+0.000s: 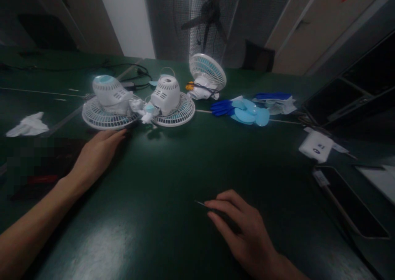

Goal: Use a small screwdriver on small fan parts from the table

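My left hand [97,150] reaches to the near rim of a white fan [112,99] that lies face down on the green table. Its fingers are stretched out, and whether they touch the grille I cannot tell. Low in the middle, my right hand [243,224] is closed around a small screwdriver [201,203], its thin metal shaft pointing left and its dark handle mostly covered by the fingers. A second white fan [166,96] lies face down just right of the first. Behind them a third fan [207,76] is tilted, with a dark cord around its base.
Light blue fan blades [249,112] and dark blue blades [222,108] lie right of the fans. A white box [316,146] and a phone [350,201] are at the right. Crumpled white gloves or cloth [27,124] lie far left. A large standing fan [210,12] is beyond the table.
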The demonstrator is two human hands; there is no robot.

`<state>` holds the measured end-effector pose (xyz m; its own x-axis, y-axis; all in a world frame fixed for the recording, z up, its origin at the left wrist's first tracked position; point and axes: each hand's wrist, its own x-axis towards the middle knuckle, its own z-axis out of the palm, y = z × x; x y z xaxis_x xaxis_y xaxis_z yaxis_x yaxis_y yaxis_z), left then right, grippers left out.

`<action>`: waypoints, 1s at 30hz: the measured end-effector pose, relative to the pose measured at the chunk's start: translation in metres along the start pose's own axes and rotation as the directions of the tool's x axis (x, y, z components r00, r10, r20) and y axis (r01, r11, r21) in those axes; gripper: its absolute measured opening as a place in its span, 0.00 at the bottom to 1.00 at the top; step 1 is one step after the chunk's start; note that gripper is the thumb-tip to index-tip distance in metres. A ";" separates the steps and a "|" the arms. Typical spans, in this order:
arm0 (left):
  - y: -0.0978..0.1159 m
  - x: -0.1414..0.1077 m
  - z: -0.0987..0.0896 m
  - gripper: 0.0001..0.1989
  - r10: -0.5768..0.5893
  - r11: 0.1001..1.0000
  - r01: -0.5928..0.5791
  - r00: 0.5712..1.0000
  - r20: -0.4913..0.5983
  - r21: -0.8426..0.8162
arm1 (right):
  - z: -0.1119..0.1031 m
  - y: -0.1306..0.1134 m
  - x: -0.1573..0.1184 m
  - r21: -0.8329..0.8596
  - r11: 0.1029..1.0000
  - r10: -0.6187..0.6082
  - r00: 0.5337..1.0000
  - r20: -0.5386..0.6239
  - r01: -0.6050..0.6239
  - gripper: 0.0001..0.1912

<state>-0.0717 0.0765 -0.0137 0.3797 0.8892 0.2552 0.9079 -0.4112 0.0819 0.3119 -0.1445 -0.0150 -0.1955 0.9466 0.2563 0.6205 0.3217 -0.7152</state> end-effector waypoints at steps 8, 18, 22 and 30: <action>-0.008 0.002 0.008 0.27 -0.013 0.996 0.005 0.997 -0.082 -0.091 | -0.001 0.001 0.000 0.008 1.000 0.002 1.000 0.015 -0.002 0.14; 0.001 0.001 -0.009 0.21 -0.294 0.946 0.245 0.923 -0.247 -0.211 | -0.002 -0.001 0.001 0.011 1.000 0.008 1.000 0.019 -0.009 0.13; 0.008 0.003 -0.013 0.22 -0.319 0.930 0.260 0.921 -0.223 -0.259 | -0.001 0.001 0.000 0.023 1.000 0.008 1.000 0.027 -0.008 0.14; 0.007 0.006 -0.012 0.20 -0.295 0.934 0.256 0.946 -0.133 -0.249 | 0.000 -0.001 0.001 0.027 1.000 0.000 1.000 0.011 0.000 0.14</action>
<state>-0.0652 0.0771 -0.0002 0.0681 0.9360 0.3454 0.9011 -0.2063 0.3814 0.3113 -0.1441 -0.0139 -0.2042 0.9468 0.2489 0.6000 0.3219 -0.7324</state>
